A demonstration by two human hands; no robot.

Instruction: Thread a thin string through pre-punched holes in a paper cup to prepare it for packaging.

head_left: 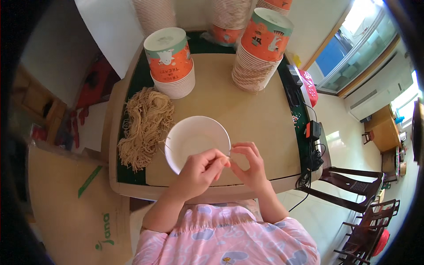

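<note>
A white round paper tub (185, 132) stands with its open top up at the table's near edge. Short beige string ends poke out at its left rim. At the right rim my left hand (204, 171) is closed, thumb and forefinger pinched together. My right hand (251, 164) meets it there, fingers curled and thumb brought to the same spot. Whatever thin thing lies between the fingertips is too small to make out. Left of the tub a loose heap of beige strings (148, 126) lies on the table.
Behind the tub rise a left stack of orange and green printed tubs (170, 64) and a taller right stack (261, 48). More stacks (226, 22) stand farther back. A power strip (291, 90) and black cables (314, 159) run along the right edge, near a dark wooden chair (353, 183). A cardboard box (75, 207) is at left.
</note>
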